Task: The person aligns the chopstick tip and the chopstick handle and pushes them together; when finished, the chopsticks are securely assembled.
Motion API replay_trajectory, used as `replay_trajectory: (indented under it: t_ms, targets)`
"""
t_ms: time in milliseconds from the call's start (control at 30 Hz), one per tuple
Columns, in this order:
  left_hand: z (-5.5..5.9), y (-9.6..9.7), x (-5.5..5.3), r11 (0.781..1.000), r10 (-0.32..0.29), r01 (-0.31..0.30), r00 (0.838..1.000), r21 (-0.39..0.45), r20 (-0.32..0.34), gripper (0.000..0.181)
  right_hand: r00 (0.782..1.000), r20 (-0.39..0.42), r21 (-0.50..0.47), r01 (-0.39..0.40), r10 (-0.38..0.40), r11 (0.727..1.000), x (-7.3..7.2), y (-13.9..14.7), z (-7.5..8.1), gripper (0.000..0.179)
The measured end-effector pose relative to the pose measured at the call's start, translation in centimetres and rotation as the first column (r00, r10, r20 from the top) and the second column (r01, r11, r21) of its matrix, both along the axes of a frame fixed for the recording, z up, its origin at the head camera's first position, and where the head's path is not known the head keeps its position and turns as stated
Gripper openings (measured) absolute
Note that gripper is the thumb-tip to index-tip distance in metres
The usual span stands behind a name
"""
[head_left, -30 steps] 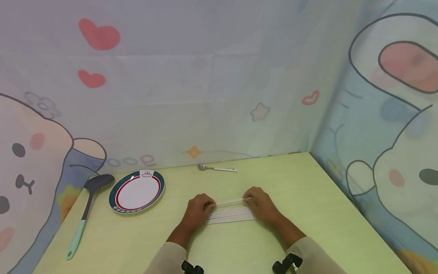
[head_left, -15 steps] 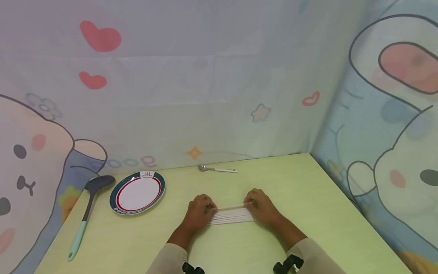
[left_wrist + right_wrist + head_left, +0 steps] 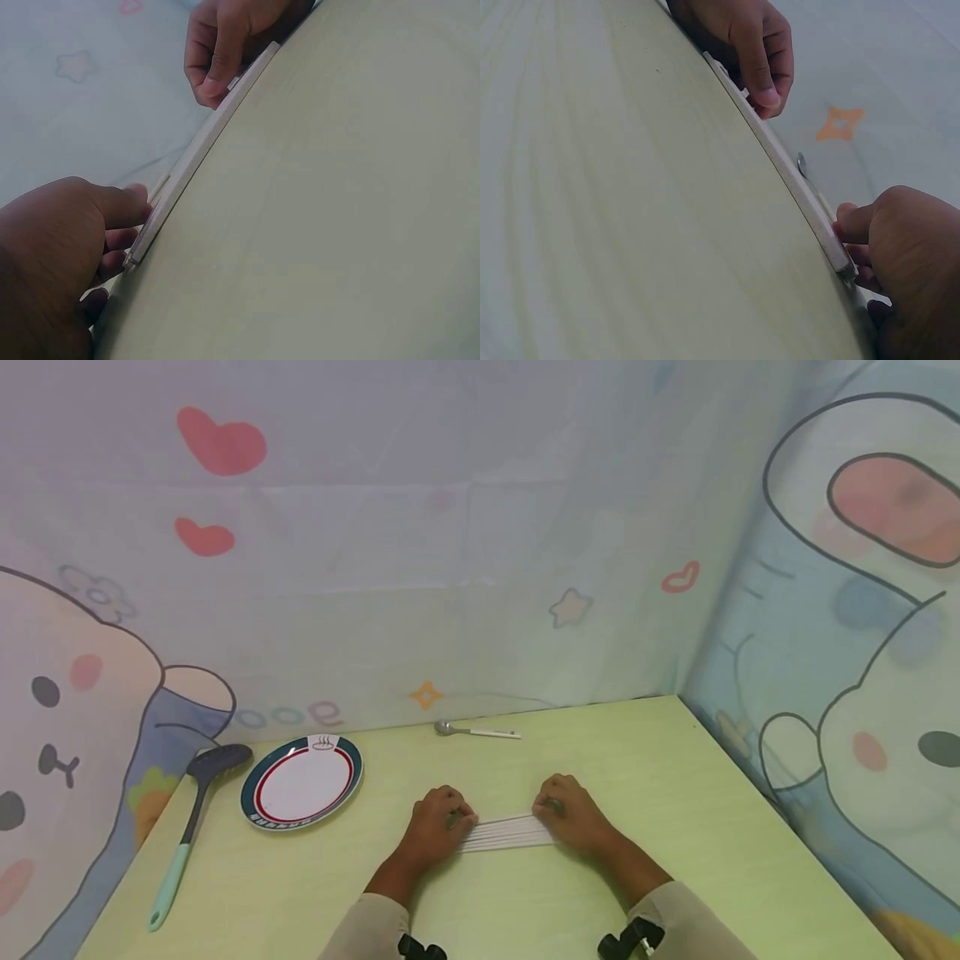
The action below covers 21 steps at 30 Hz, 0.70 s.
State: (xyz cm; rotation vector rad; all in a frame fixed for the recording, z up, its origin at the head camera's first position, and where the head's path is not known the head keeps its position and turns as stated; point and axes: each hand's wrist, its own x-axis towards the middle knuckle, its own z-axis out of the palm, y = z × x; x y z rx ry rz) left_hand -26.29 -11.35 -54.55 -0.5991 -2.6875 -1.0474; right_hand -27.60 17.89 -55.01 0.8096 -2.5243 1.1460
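A white sheet with narrow parallel pleats, apparently folded paper, lies on the pale green table. The left hand pinches the left end of its far edge between thumb and fingers. At the opposite end, the right hand pinches the same far edge. From the left wrist, the near side of the pleated sheet shows as a thin, straight white strip along the tabletop. The right wrist view has both thumbs at the strip's far side; the fingertips are partly hidden behind it.
To the left stands a plate with a dark green rim and red ring. Beside it lies a black-headed kitchen turner with a mint handle. A small spoon with a white handle is by the back wall.
The far fold, earlier raised as a separate strip between the hands, has come down against the other pleats. Both hands moved slightly toward the near side with it.
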Motion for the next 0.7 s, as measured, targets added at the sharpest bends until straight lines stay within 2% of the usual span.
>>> replay_trajectory:
  t_ms: [267, 467, 600, 700]
  targets:
    - [0.4, 0.3, 0.2, 1.000, -0.002, 0.002, 1.000, 0.004, 0.004, 0.012, 1.000, -0.004, 0.016, 0.021, -0.021, 1.000, -0.2, 0.1, -0.2, 0.012]
    - [0.6, 0.2, 0.2, 1.000, -0.012, 0.013, 1.000, 0.017, -0.007, 0.010, 0.997, 0.059, 0.003, 0.051, -0.051, 0.999, -0.3, 0.4, -0.5, 0.012]
    - [0.5, -0.4, 0.7, 0.999, 0.018, -0.018, 1.000, 0.040, -0.008, 0.005, 0.990, 0.077, 0.019, 0.114, -0.115, 0.993, 0.2, 0.9, -0.6, 0.011]
    - [0.4, -1.5, 1.4, 0.998, 0.058, -0.057, 0.998, 0.038, -0.031, 0.005, 0.978, 0.092, 0.073, 0.179, -0.185, 0.981, 1.1, 1.4, -0.4, 0.005]
